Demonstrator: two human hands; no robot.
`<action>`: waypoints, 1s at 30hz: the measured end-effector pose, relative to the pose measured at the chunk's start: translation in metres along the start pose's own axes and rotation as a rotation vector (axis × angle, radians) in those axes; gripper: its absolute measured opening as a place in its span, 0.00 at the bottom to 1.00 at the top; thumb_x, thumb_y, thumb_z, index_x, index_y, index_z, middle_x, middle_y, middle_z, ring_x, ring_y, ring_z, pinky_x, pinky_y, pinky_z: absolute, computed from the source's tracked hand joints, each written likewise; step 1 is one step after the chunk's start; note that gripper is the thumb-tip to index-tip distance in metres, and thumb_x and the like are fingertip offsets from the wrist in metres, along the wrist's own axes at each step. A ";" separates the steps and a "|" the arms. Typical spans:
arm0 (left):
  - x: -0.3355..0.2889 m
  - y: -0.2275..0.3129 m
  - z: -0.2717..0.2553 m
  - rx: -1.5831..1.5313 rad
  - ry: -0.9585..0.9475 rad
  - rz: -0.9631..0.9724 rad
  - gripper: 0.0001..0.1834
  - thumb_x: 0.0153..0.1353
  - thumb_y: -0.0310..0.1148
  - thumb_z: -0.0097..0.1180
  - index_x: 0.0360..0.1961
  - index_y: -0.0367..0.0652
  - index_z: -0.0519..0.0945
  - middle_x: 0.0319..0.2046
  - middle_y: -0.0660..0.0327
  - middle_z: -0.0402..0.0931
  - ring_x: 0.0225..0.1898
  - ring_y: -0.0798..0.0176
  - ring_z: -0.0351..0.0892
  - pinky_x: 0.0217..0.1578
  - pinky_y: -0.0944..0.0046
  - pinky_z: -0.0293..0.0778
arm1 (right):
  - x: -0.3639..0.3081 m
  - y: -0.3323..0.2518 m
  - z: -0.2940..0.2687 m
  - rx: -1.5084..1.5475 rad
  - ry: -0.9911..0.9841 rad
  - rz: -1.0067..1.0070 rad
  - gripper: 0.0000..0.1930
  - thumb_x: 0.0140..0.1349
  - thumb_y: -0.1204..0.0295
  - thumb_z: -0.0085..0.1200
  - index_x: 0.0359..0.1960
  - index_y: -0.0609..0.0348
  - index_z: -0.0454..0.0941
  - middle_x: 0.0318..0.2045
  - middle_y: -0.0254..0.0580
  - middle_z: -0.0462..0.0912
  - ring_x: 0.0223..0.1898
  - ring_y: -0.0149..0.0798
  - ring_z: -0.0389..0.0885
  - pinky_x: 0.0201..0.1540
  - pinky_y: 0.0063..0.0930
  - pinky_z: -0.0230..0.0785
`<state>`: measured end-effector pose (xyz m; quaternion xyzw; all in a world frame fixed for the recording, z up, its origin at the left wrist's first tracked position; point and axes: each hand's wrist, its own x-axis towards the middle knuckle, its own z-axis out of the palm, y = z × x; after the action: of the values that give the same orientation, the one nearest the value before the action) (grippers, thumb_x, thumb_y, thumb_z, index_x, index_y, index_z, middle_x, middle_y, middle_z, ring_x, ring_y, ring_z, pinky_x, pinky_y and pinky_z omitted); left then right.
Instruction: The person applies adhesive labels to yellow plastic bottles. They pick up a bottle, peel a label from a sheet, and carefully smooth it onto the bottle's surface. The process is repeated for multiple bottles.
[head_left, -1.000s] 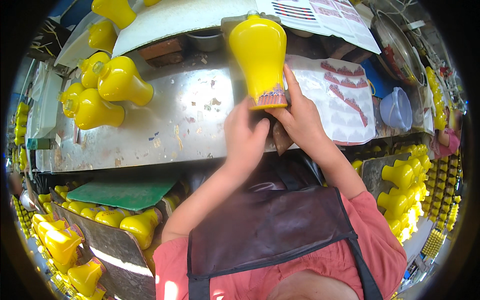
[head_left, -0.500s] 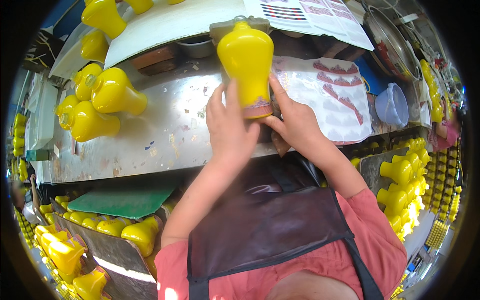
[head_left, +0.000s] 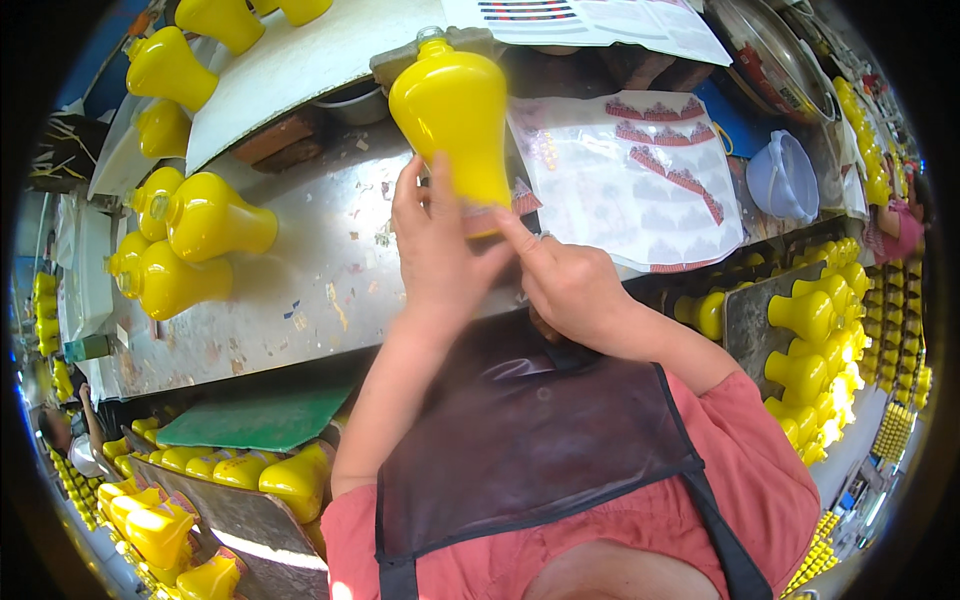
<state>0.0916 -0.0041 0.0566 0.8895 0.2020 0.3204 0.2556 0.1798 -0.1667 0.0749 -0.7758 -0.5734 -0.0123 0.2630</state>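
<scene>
A glossy yellow vase-shaped bottle lies tilted in front of me, its clear glass neck over a worn grey block. My left hand, slightly blurred, holds the bottle's narrow lower end from the left. Around the base runs a reddish patterned decal strip; one piece of it stands out from the bottle's right side. With its index finger on the strip at the base, my right hand has its other fingers curled. Its thumb is hidden.
Several yellow bottles lie at the bench's left. A decal sheet lies to the right, near a lavender bucket. A white board spans the back. More bottles stand in racks below on both sides, beside a green board.
My right hand has shifted from the bottle's right side down to its base, fingers now curled. The decal's edge now juts out at the right. The view has turned slightly.
</scene>
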 end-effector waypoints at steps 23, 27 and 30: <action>0.005 -0.012 0.003 -0.188 0.030 -0.016 0.52 0.45 0.38 0.82 0.71 0.41 0.69 0.64 0.44 0.65 0.51 0.48 0.76 0.55 0.49 0.76 | 0.001 0.006 0.001 0.085 0.024 0.058 0.38 0.59 0.81 0.56 0.74 0.63 0.63 0.24 0.43 0.79 0.21 0.46 0.81 0.25 0.38 0.75; 0.001 -0.006 0.004 -0.063 0.041 -0.002 0.57 0.45 0.35 0.82 0.75 0.40 0.64 0.68 0.45 0.62 0.57 0.48 0.76 0.56 0.53 0.77 | 0.002 0.004 0.001 0.068 0.004 0.066 0.37 0.58 0.81 0.56 0.74 0.63 0.64 0.24 0.43 0.78 0.21 0.46 0.80 0.26 0.39 0.75; 0.002 -0.008 0.000 -0.032 -0.024 0.008 0.59 0.46 0.31 0.81 0.77 0.38 0.58 0.70 0.45 0.62 0.61 0.49 0.74 0.58 0.55 0.76 | 0.003 0.004 -0.001 0.071 -0.009 0.100 0.36 0.59 0.81 0.56 0.74 0.61 0.66 0.24 0.45 0.79 0.22 0.46 0.81 0.26 0.39 0.75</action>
<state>0.0912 0.0035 0.0531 0.8898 0.1904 0.3139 0.2710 0.1841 -0.1654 0.0748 -0.7936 -0.5354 0.0247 0.2879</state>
